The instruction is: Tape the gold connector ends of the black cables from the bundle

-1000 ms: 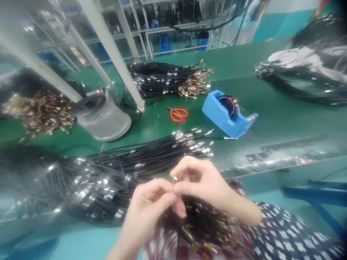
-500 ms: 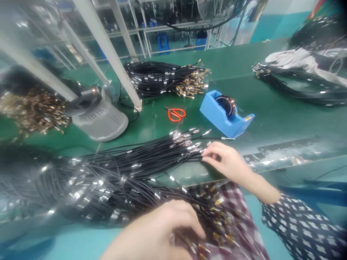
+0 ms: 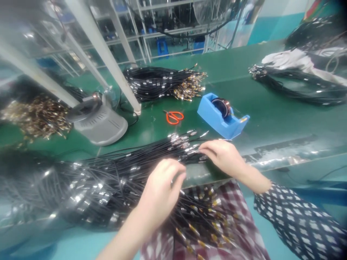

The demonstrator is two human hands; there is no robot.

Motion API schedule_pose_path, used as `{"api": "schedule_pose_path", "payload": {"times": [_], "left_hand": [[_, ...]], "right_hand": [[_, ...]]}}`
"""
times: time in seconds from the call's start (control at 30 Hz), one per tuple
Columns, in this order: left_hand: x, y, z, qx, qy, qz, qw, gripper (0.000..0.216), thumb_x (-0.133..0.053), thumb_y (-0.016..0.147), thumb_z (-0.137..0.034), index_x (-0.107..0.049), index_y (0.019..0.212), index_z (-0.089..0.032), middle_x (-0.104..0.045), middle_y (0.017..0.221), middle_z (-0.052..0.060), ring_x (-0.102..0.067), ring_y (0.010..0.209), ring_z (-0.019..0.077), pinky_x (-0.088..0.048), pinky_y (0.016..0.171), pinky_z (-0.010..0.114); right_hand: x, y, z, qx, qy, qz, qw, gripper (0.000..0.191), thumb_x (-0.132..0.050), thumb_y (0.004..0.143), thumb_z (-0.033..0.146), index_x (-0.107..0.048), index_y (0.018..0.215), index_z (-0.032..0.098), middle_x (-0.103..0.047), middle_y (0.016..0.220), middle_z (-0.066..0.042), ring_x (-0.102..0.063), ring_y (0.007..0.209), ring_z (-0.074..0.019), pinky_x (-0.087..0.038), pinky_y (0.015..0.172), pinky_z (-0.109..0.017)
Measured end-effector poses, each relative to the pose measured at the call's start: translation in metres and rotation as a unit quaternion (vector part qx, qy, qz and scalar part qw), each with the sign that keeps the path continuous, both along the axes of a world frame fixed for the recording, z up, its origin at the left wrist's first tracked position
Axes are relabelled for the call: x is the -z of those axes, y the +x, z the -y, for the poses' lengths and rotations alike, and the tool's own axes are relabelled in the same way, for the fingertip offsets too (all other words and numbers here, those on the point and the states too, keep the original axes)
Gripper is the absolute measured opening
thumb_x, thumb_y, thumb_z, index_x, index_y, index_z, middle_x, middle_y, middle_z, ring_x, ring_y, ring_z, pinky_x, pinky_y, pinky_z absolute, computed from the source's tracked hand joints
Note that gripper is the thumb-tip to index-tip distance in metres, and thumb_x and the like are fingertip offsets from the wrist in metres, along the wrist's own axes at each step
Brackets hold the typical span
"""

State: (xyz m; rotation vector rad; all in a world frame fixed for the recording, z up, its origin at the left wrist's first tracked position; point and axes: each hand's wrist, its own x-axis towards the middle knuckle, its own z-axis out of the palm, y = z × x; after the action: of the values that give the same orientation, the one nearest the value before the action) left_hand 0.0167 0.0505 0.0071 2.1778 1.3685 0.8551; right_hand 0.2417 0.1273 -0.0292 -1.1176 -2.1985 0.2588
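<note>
A large bundle of thin black cables [image 3: 127,162] with silver end fittings lies across the green bench in front of me. My right hand [image 3: 223,153] rests on the silver tips at the bundle's right end, fingers curled and pinching at them. My left hand [image 3: 159,187] hovers over the bench edge with thumb and fingers closed on a small silver cable end. More black cables with gold connectors [image 3: 203,224] lie across the checked cloth on my lap.
A blue tape dispenser [image 3: 222,117] and orange scissors [image 3: 173,116] lie behind the bundle. A grey machine base [image 3: 100,124] stands at the left beside white frame posts [image 3: 108,61]. Other cable bundles lie at the back centre [image 3: 162,83], far right [image 3: 295,85] and far left [image 3: 35,115].
The hands, together over my lap a second ago, parted. The right hand reached onto the bundle's tips and stays there. The left hand dropped to the lap, then rose toward the bench edge.
</note>
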Motion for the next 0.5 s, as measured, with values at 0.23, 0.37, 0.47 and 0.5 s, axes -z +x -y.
{"api": "schedule_pose_path", "payload": {"times": [0.23, 0.37, 0.47, 0.5], "left_hand": [[0.000, 0.022, -0.013, -0.010, 0.041, -0.020, 0.999, 0.021, -0.056, 0.093, -0.015, -0.062, 0.113, -0.014, -0.067, 0.110, 0.011, -0.058, 0.105, 0.0241, -0.044, 0.093, 0.039], [-0.007, 0.027, -0.009, -0.017, -0.039, 0.061, 0.997, 0.013, -0.056, 0.093, -0.016, -0.068, 0.095, -0.019, -0.073, 0.092, 0.003, -0.064, 0.083, 0.0175, -0.048, 0.079, 0.030], [-0.010, 0.027, -0.006, -0.070, -0.114, 0.142, 0.981, 0.012, -0.058, 0.092, -0.020, -0.068, 0.085, -0.020, -0.071, 0.077, -0.001, -0.064, 0.071, 0.0144, -0.047, 0.069, 0.025], [-0.011, 0.026, -0.006, -0.085, -0.141, 0.167, 0.972, 0.011, -0.060, 0.091, -0.022, -0.068, 0.084, -0.020, -0.070, 0.073, -0.001, -0.063, 0.069, 0.0142, -0.047, 0.067, 0.025]], "right_hand": [[-0.028, -0.007, 0.026, -0.076, -0.182, -0.248, 0.949, 0.006, -0.065, 0.086, 0.014, -0.069, 0.084, 0.017, -0.074, 0.085, -0.003, -0.068, 0.080, -0.0164, -0.053, 0.075, -0.027], [-0.032, -0.007, 0.033, -0.085, -0.220, -0.300, 0.924, 0.006, -0.066, 0.085, 0.018, -0.067, 0.091, 0.017, -0.072, 0.086, -0.004, -0.067, 0.080, -0.0167, -0.055, 0.074, -0.028], [-0.020, -0.004, 0.029, -0.096, -0.245, -0.200, 0.944, 0.005, -0.065, 0.086, 0.018, -0.069, 0.090, 0.018, -0.073, 0.085, -0.003, -0.067, 0.078, -0.0173, -0.055, 0.074, -0.030], [-0.014, -0.003, 0.028, -0.102, -0.243, -0.143, 0.954, 0.007, -0.064, 0.087, 0.016, -0.070, 0.087, 0.018, -0.073, 0.084, -0.003, -0.067, 0.078, -0.0175, -0.055, 0.074, -0.031]]}}
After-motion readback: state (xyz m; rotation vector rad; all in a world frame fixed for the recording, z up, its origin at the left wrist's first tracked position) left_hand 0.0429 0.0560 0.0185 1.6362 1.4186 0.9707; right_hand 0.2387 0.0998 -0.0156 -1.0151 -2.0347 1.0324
